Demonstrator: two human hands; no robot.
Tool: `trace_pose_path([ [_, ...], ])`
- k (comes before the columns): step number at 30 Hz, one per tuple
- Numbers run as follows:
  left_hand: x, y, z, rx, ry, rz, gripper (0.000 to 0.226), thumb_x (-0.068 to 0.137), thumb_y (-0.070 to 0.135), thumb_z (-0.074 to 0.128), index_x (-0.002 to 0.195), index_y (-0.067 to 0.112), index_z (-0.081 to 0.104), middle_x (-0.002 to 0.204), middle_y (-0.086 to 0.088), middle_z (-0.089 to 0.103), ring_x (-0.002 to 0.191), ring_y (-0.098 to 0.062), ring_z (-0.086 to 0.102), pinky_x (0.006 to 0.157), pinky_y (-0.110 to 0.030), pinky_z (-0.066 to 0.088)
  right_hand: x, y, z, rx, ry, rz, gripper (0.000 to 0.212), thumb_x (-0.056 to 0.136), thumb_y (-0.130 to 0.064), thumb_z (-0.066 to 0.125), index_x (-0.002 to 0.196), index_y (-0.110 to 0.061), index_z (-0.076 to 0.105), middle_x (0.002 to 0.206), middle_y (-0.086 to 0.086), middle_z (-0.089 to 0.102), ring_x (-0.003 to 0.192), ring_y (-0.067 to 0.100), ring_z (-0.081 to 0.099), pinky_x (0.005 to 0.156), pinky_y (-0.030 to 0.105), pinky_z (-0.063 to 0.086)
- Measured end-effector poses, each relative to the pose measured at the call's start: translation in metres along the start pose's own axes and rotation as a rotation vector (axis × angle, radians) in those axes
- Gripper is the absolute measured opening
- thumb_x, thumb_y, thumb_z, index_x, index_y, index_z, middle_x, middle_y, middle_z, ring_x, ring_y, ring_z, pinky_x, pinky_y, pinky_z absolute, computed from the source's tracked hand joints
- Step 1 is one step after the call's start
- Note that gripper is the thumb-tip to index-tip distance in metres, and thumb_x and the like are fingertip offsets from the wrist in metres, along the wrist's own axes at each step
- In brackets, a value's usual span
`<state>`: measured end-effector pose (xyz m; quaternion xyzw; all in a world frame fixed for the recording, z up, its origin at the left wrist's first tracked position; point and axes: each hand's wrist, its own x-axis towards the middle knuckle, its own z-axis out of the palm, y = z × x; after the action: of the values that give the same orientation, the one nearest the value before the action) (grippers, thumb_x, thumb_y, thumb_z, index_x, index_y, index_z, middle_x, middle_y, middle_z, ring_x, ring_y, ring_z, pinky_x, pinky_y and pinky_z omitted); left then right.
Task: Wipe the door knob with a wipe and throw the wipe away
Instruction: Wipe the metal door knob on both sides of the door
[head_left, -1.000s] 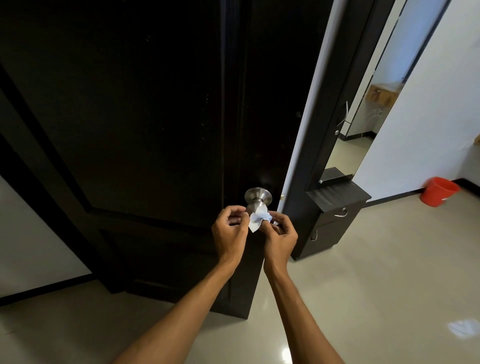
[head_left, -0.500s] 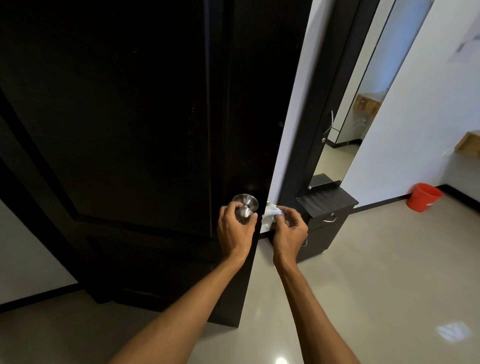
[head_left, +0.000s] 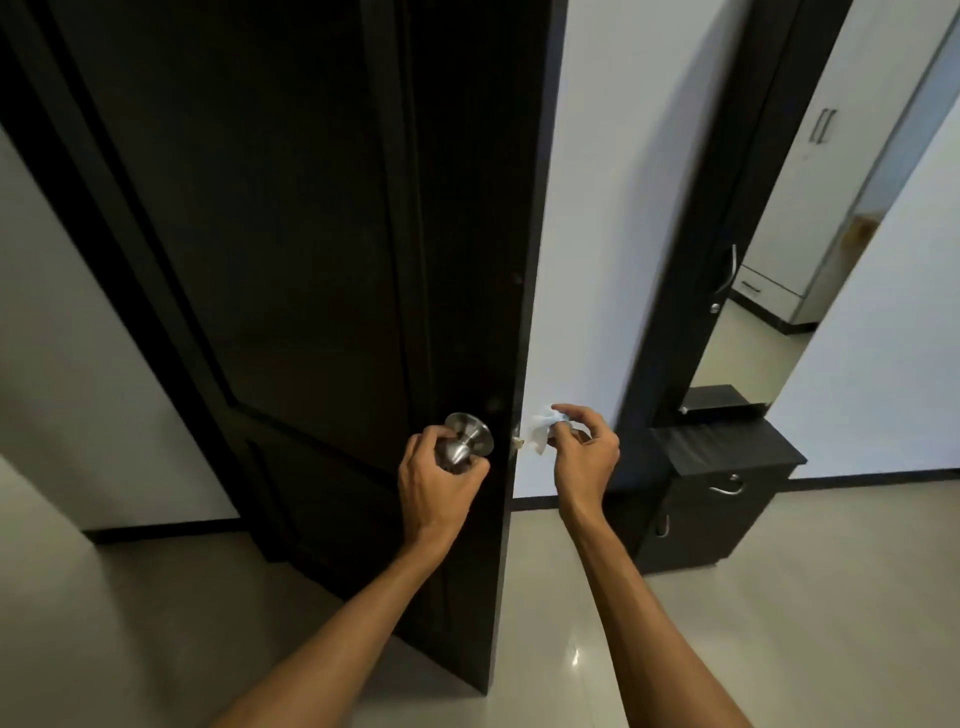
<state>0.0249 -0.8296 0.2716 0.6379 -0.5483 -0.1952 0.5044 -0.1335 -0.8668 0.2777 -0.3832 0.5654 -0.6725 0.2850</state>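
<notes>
Left hand (head_left: 441, 478) curled around the silver door knob (head_left: 467, 441) on the near face of the dark door (head_left: 311, 208), right hand (head_left: 584, 457) just past the door's free edge, pinching a crumpled white wipe (head_left: 540, 428) beside that edge, black drawer cabinet (head_left: 727, 467) beyond the door

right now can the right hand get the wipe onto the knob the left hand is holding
Probably not directly: the right hand holds the wipe past the door edge, and the grip of the left hand covers much of the knob.
</notes>
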Motion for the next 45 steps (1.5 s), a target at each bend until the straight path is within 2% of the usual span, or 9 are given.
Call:
trace_pose_path([
  [8, -0.044, -0.003, -0.04, 0.051, 0.147, -0.048, 0.03, 0.068, 0.02, 0.078, 0.093, 0.031, 0.063, 0.096, 0.008, 0.066, 0.086, 0.001, 0.061, 0.067, -0.006, 0.044, -0.013, -0.007, -0.007, 0.074, -0.359, 0.007, 0.013, 0.092, -0.005, 0.07, 0.102, -0.012, 0.073, 0.102, 0.003, 0.073, 0.091, 0.019, 0.072, 0.079, 0.03, 0.063],
  [13, -0.067, -0.01, -0.074, 0.028, 0.169, -0.089, 0.031, 0.069, 0.022, 0.075, 0.099, 0.022, 0.069, 0.096, 0.002, 0.073, 0.091, -0.017, 0.069, 0.082, -0.038, 0.059, -0.047, -0.012, 0.008, 0.076, -0.548, -0.027, 0.017, 0.093, -0.006, 0.068, 0.1, -0.02, 0.073, 0.102, 0.0, 0.073, 0.092, 0.016, 0.07, 0.079, 0.029, 0.063],
  [19, -0.088, -0.023, -0.114, 0.051, 0.193, -0.089, 0.043, 0.077, -0.003, 0.076, 0.105, 0.028, 0.069, 0.098, 0.009, 0.072, 0.091, -0.002, 0.069, 0.079, -0.014, 0.054, -0.081, -0.016, 0.013, 0.099, -0.673, -0.113, 0.02, 0.092, -0.007, 0.069, 0.099, -0.026, 0.072, 0.101, -0.008, 0.071, 0.091, 0.004, 0.067, 0.076, 0.018, 0.059],
  [23, -0.105, -0.028, -0.139, 0.093, 0.244, -0.143, 0.042, 0.08, -0.003, 0.075, 0.111, 0.025, 0.068, 0.099, 0.011, 0.07, 0.089, 0.008, 0.066, 0.074, -0.005, 0.05, -0.092, -0.016, 0.016, 0.112, -0.732, -0.109, 0.016, 0.092, -0.007, 0.07, 0.104, -0.016, 0.074, 0.105, -0.005, 0.071, 0.092, 0.008, 0.068, 0.077, 0.022, 0.061],
  [30, -0.131, -0.033, -0.166, 0.204, 0.45, -0.308, 0.042, 0.091, 0.012, 0.069, 0.133, 0.015, 0.063, 0.121, 0.002, 0.067, 0.106, -0.011, 0.063, 0.087, -0.016, 0.047, -0.095, -0.026, 0.026, 0.191, -0.935, -0.147, 0.021, 0.089, -0.001, 0.067, 0.1, -0.018, 0.074, 0.102, -0.005, 0.071, 0.091, 0.012, 0.07, 0.07, 0.026, 0.062],
  [33, -0.139, -0.028, -0.168, 0.231, 0.544, -0.354, 0.047, 0.097, 0.012, 0.063, 0.142, 0.017, 0.055, 0.125, -0.004, 0.068, 0.109, -0.021, 0.066, 0.096, -0.034, 0.055, -0.096, -0.028, 0.029, 0.201, -1.029, -0.19, 0.024, 0.089, -0.005, 0.072, 0.097, -0.028, 0.072, 0.101, -0.013, 0.069, 0.092, 0.006, 0.069, 0.07, 0.016, 0.059],
  [39, -0.141, -0.025, -0.176, 0.322, 0.699, -0.451, 0.042, 0.101, 0.002, 0.053, 0.142, 0.009, 0.056, 0.12, -0.016, 0.07, 0.094, -0.035, 0.071, 0.084, -0.053, 0.06, -0.1, -0.023, 0.049, 0.202, -1.178, -0.214, 0.02, 0.088, -0.006, 0.073, 0.102, -0.021, 0.074, 0.104, -0.01, 0.069, 0.095, 0.004, 0.068, 0.078, 0.015, 0.057],
  [43, -0.142, -0.032, -0.197, 0.349, 0.733, -0.495, 0.037, 0.1, 0.001, 0.052, 0.137, 0.005, 0.06, 0.104, -0.013, 0.071, 0.085, -0.032, 0.073, 0.082, -0.051, 0.061, -0.111, -0.026, 0.079, 0.25, -1.264, -0.25, 0.02, 0.087, -0.004, 0.072, 0.101, -0.017, 0.075, 0.103, -0.009, 0.069, 0.095, 0.003, 0.068, 0.079, 0.018, 0.058],
  [45, -0.145, -0.037, -0.205, 0.399, 0.76, -0.508, 0.037, 0.099, -0.002, 0.052, 0.135, 0.003, 0.061, 0.104, -0.011, 0.072, 0.078, -0.022, 0.073, 0.077, -0.038, 0.063, -0.12, -0.026, 0.091, 0.281, -1.31, -0.271, 0.019, 0.087, -0.003, 0.071, 0.101, -0.015, 0.075, 0.102, -0.01, 0.069, 0.094, 0.003, 0.068, 0.078, 0.018, 0.058],
])
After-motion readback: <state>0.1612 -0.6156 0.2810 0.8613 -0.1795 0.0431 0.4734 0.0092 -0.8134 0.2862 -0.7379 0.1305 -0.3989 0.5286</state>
